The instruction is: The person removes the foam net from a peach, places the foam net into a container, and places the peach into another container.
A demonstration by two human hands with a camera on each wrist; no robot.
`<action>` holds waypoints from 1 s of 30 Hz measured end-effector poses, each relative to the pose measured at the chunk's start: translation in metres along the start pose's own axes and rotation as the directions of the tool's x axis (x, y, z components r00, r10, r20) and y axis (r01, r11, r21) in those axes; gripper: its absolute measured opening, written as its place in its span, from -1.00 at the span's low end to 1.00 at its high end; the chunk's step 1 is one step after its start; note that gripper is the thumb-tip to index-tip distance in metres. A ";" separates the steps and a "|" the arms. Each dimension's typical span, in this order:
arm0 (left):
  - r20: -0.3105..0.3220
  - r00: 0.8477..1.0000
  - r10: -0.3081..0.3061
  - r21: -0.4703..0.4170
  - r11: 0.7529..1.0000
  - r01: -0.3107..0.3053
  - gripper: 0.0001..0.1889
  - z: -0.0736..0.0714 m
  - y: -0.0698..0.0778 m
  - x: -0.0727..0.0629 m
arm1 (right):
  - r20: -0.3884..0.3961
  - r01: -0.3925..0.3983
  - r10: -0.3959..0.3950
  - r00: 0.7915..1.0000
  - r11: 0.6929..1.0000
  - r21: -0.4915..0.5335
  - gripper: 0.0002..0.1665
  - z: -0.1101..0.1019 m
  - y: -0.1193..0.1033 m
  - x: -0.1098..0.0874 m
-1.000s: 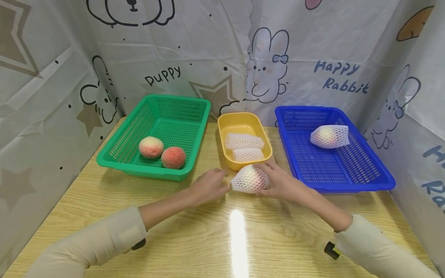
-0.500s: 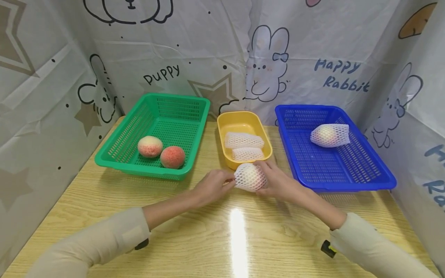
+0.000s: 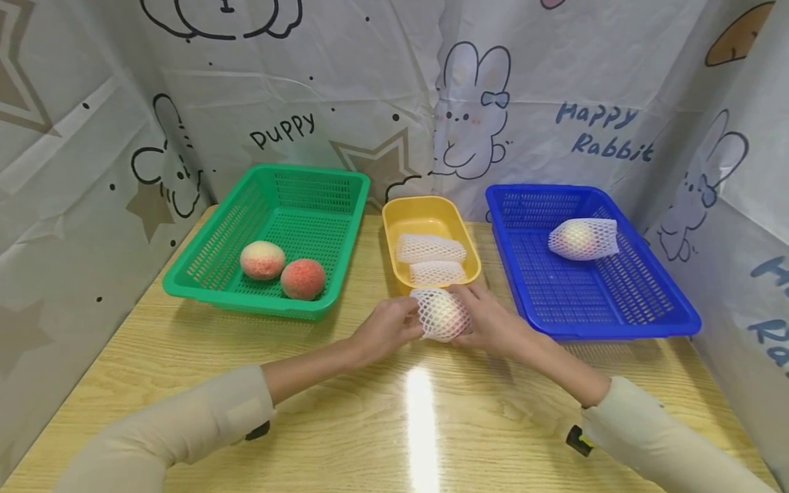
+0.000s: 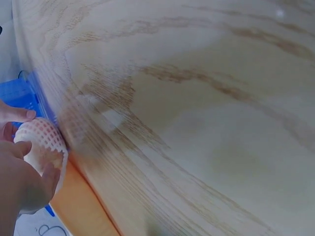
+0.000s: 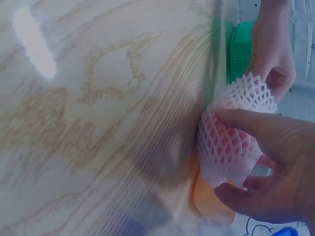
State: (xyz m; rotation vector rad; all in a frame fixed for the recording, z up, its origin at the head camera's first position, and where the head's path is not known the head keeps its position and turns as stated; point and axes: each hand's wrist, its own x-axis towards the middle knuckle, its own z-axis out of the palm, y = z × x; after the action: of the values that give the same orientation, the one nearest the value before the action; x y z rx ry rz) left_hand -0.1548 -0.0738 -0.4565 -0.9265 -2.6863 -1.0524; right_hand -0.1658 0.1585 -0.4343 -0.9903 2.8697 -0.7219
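Just in front of the yellow tub, my right hand [image 3: 493, 323] grips a peach [image 3: 448, 313] in a white foam net sleeve [image 5: 216, 156], thumb on one side and fingers on the other. The left hand [image 3: 383, 331] is at the sleeve's left end, its thumb and fingers pinching the edge of the mesh. That end flares wide in the right wrist view, and the left fingertips are partly hidden behind it. Seen from the left wrist, some bare peach shows beside the mesh, between the left thumb and fingers.
A green basket [image 3: 185, 286] on the left holds two bare peaches [image 3: 302, 279]. The yellow tub [image 3: 476, 266] contains foam sleeves [image 3: 431, 248]. On the right, a blue basket [image 3: 616, 331] has a sleeved peach [image 3: 579, 239] in it. A printed cloth surrounds the wooden table [image 3: 345, 424].
The left hand has moved right onto the sleeve's left end, which has gone from a long taper to a wider, flared shape. My right hand keeps its grip on the peach.
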 end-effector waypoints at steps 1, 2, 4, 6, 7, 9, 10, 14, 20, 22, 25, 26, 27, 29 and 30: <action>0.006 1.000 -0.001 -0.014 1.000 0.001 -0.84 0.001 0.000 0.001 | -0.002 -0.002 0.002 1.000 1.000 -0.005 0.01 0.000 0.000 0.000; 0.010 1.000 -0.001 -0.032 0.999 0.001 -0.86 0.002 0.000 0.002 | -0.003 -0.003 0.003 1.000 1.000 -0.006 0.01 0.000 0.000 0.000; 0.017 1.000 -0.005 -0.081 0.997 0.006 -0.85 0.004 0.000 0.003 | -0.006 -0.001 0.001 1.000 1.000 -0.006 0.02 0.000 0.000 0.000; 0.031 0.999 -0.014 -0.140 0.990 0.019 -0.79 0.006 0.001 0.005 | -0.010 0.003 -0.003 1.000 1.000 -0.015 0.01 0.000 0.000 -0.001; 0.039 0.999 -0.020 -0.172 0.985 0.027 -0.74 0.007 0.001 0.006 | -0.011 0.003 -0.003 1.000 1.000 -0.021 0.01 0.000 0.000 -0.001; 0.050 0.998 -0.032 -0.203 0.978 0.042 -0.66 0.010 0.001 0.008 | -0.015 0.007 -0.008 1.000 0.999 -0.032 0.00 0.000 0.000 -0.001; 0.056 0.998 -0.036 -0.207 0.977 0.047 -0.63 0.011 0.002 0.008 | -0.016 0.009 -0.009 1.000 0.999 -0.038 0.00 0.000 0.001 -0.002; 0.072 0.996 -0.055 -0.188 0.980 0.068 -0.58 0.014 0.003 0.011 | -0.033 0.021 -0.023 0.999 0.998 -0.055 -0.01 0.001 0.003 -0.002; 0.066 0.997 -0.051 -0.125 0.990 0.059 -0.57 0.015 0.004 0.013 | -0.064 0.046 -0.055 0.996 0.991 -0.123 0.05 0.004 0.006 -0.001; 0.059 0.997 -0.048 -0.097 0.994 0.054 -0.59 0.016 0.004 0.013 | -0.075 0.052 -0.063 0.995 0.988 -0.145 0.08 0.006 0.006 -0.001; 0.053 0.997 -0.058 -0.100 0.993 0.064 -0.60 0.016 0.004 0.014 | -0.082 0.045 -0.058 0.995 0.988 -0.147 0.10 0.008 0.006 0.000; 0.046 0.997 -0.060 -0.109 0.992 0.065 -0.60 0.016 0.004 0.014 | -0.082 0.042 -0.054 0.995 0.989 -0.142 0.09 0.008 0.005 0.000; 0.042 0.997 -0.064 -0.124 0.990 0.069 -0.58 0.015 0.004 0.014 | -0.078 0.040 -0.051 0.996 0.990 -0.135 0.08 0.007 0.005 0.000; 0.032 0.997 -0.067 -0.163 0.984 0.071 -0.54 0.013 0.005 0.014 | -0.074 0.041 -0.050 0.996 0.992 -0.118 0.06 0.004 0.003 0.000; 0.023 0.998 -0.067 -0.182 0.981 0.070 -0.54 0.011 0.006 0.014 | -0.071 0.044 -0.052 0.996 0.993 -0.106 0.06 0.002 0.002 0.000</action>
State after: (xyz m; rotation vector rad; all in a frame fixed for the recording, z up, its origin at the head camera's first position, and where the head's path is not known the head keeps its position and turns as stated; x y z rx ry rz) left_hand -0.1619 -0.0563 -0.4571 -0.8800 -2.6877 -1.3309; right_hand -0.1664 0.1589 -0.4366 -1.0699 2.9843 -0.6297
